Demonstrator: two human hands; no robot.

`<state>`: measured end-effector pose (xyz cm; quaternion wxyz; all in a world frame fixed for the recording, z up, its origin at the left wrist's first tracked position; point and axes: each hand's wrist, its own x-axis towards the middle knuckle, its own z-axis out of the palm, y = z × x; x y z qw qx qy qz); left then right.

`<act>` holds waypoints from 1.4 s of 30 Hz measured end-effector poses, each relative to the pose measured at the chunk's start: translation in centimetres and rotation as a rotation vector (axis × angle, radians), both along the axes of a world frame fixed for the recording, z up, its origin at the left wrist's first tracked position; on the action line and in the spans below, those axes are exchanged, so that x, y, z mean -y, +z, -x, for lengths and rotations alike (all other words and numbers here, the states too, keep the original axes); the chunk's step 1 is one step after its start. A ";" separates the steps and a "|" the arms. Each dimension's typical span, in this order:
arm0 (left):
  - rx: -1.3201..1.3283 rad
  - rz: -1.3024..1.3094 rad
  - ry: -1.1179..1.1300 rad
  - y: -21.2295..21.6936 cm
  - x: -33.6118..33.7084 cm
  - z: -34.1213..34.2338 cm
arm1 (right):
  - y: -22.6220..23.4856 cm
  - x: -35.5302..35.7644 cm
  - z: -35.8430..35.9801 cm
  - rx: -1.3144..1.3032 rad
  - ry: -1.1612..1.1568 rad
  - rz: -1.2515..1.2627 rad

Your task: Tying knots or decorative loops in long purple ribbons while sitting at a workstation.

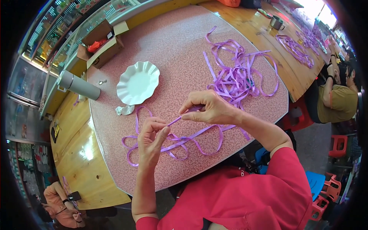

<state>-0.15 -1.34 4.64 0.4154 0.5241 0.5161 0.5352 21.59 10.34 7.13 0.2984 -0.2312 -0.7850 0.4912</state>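
Note:
A short stretch of purple ribbon point(174, 121) runs between my two hands above the pink speckled table point(172, 50). My left hand point(151, 136) pinches one end of it between thumb and finger. Just to the right and a little farther off, my right hand point(209, 108) grips the other end, thumb against the fingers. Looser loops of the same ribbon point(207, 132) lie on the tabletop beneath and beside both hands. Beyond my right hand is a tangled heap of purple ribbon point(234, 74).
A white scalloped plate point(138, 83), crumpled white tissue point(125, 110), grey tumbler point(79, 86) and open cardboard box point(101, 46) stand to the left. On the wooden table at right are a metal mug point(276, 23) and more ribbon point(295, 51). Other people sit at far right and lower left.

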 end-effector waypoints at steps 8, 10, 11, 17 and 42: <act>0.872 0.304 -0.142 -0.1 1.6 0.1 | -0.8 -0.8 -0.1 -0.014 -0.012 -0.002; 0.999 0.314 -0.128 0.1 2.1 -0.7 | -0.9 -0.4 0.2 -0.009 -0.038 0.001; 1.127 0.327 -0.115 0.2 2.3 -1.2 | -0.9 -0.1 0.4 -0.007 -0.060 -0.020; 1.119 0.117 0.006 0.2 1.3 -2.3 | -2.2 2.0 1.8 -0.137 -0.082 -0.074; 0.598 0.157 -0.004 0.3 -0.7 -2.6 | -2.0 3.2 2.4 -0.254 -0.131 -0.052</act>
